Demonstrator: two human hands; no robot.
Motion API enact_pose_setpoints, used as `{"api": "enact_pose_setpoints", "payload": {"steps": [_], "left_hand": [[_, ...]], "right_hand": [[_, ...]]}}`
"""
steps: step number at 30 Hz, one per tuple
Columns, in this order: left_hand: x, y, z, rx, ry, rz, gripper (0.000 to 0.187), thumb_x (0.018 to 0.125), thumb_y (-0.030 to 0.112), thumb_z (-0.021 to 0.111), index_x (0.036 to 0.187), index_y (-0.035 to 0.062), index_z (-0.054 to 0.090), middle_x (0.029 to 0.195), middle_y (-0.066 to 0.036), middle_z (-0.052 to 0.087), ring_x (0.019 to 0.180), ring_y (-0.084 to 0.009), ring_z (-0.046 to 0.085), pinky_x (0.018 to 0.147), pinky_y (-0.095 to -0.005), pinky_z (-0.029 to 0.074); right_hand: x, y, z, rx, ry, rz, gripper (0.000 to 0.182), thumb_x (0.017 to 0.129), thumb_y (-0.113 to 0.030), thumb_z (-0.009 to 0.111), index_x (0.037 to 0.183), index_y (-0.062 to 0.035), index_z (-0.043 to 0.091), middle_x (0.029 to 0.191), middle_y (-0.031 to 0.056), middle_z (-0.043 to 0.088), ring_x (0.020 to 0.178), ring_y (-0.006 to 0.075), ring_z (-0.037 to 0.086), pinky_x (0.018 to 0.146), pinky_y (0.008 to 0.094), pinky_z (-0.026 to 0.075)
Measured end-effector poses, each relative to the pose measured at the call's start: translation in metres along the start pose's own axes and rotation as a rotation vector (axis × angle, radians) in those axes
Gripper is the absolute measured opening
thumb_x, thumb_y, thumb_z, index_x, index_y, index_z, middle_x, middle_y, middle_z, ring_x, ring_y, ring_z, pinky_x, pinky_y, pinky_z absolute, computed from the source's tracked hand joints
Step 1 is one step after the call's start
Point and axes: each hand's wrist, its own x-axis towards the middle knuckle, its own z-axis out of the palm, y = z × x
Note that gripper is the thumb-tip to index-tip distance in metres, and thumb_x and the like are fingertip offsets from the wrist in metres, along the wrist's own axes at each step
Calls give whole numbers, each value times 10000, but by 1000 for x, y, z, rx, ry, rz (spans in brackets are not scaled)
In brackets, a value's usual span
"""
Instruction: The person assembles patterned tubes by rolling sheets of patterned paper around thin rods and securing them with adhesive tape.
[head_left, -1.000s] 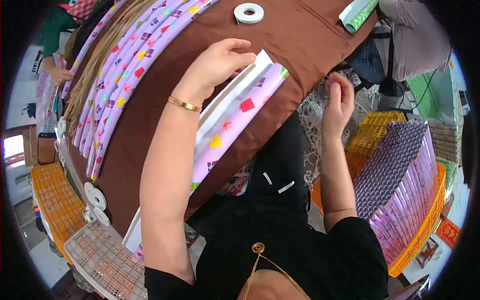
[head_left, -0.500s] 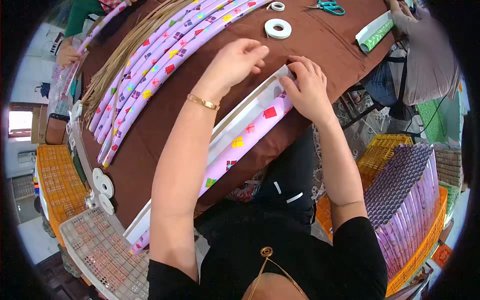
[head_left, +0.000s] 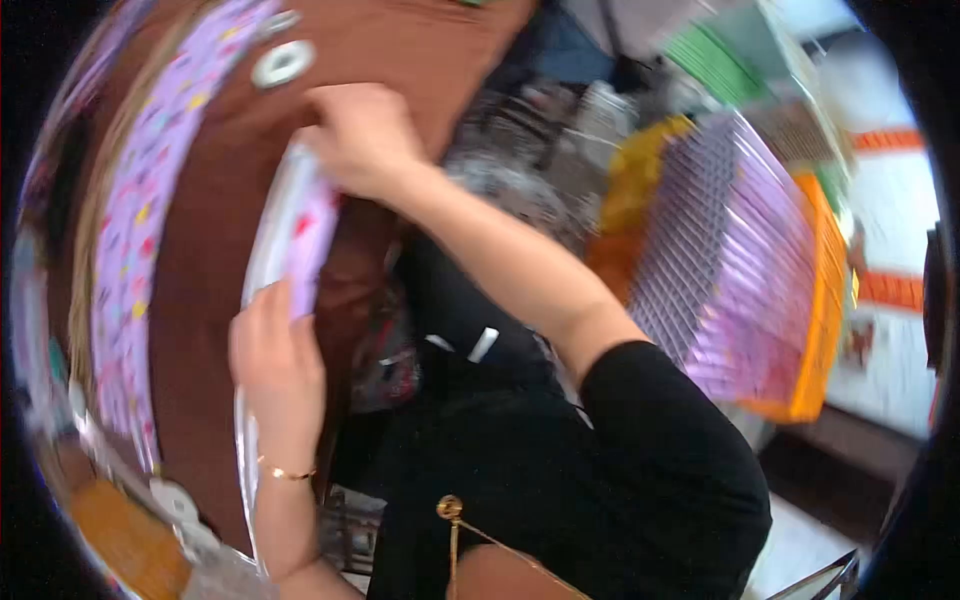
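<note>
A lilac gift-wrap roll point(head_left: 312, 235), patterned with coloured presents, lies lengthwise before me with a white strip of its paper's underside showing along the left. My right hand point(head_left: 365, 135) is closed round the roll's far end, its fingertips blurred. Lower down, my left hand point(head_left: 275, 345) rests across the roll and the white strip, its fingers stretched out and lying flat. My left wrist and forearm cover the near part of the roll.
Several more lilac rolls point(head_left: 150, 215) lie to the left beside brown paper strips point(head_left: 95, 230). A white tape roll point(head_left: 283, 64) sits on the brown cloth point(head_left: 205, 300). At right, an orange crate point(head_left: 818, 310) holds many upright wrapped rolls point(head_left: 755, 260).
The view has swung to the right. My left hand, raised above the roll before, is now down on it. My right hand stays at the far end with its fingers more curled.
</note>
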Motion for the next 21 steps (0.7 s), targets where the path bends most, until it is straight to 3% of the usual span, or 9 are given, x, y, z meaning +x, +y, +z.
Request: {"api": "enact_pose_setpoints", "payload": {"steps": [2,3,7,9,11,13,15,17,21], "left_hand": [[-5,-8,7,-18,-5,12,466,875,35,620,1329,25,517,1209,-186,571,1096,-375,549,948,-451,445],[-5,-10,7,-25,-1,6,460,886,35,616,1334,25,514,1213,-191,570,1116,-384,546,959,-453,442],[-5,-10,9,-103,-28,3,455,889,34,617,1333,30,514,1197,-192,573,1109,-388,555,941,-451,455],[-5,-17,12,-89,-22,18,467,884,17,610,1339,33,507,1193,-198,574,1090,-390,566,926,-449,465],[-5,-21,12,-63,-16,45,486,874,2,606,1346,32,496,1197,-204,572,1088,-395,566,926,-448,464],[-5,-26,10,-46,-18,78,508,861,-11,606,1354,30,488,1201,-210,571,1088,-399,566,925,-452,463],[-5,-28,10,-22,-26,104,525,851,-22,604,1359,27,483,1211,-211,569,1093,-400,564,927,-455,462],[-7,-30,11,-7,-39,114,544,845,-30,599,1371,27,474,1222,-213,565,1097,-399,563,925,-458,462],[-11,-28,12,-8,-57,111,546,850,-29,586,1380,22,466,1247,-212,559,1113,-397,557,937,-457,456]], "right_hand": [[-18,21,10,289,308,-101,335,845,-223,637,1109,-19,618,1119,181,623,1118,370,540,972,445,428],[-29,32,-3,307,332,-100,345,843,-211,651,1120,-11,609,1159,179,603,1156,359,518,999,431,409],[-103,100,-122,-124,410,-56,316,789,-129,675,1090,-35,654,1151,166,623,1141,337,548,1002,430,429],[-151,135,-196,-215,382,168,293,791,-127,673,1069,-33,664,1149,169,634,1130,336,566,1006,428,427],[-213,216,-257,-495,552,177,287,798,-100,660,1076,-28,656,1078,161,659,1082,331,590,984,418,435],[-278,250,-325,-732,664,298,290,792,-92,654,1076,-32,664,1096,171,668,1063,347,603,977,423,442],[-354,294,-388,-1043,682,569,362,789,-152,672,1131,-34,649,1143,174,654,1117,338,578,986,445,440],[-410,298,-426,-1241,702,775,415,796,-245,674,1154,-40,639,1159,177,651,1133,346,576,992,447,442],[-491,299,-459,-1308,707,1311,454,824,-315,590,1172,-24,625,1156,212,648,1118,375,592,983,465,456]]}}
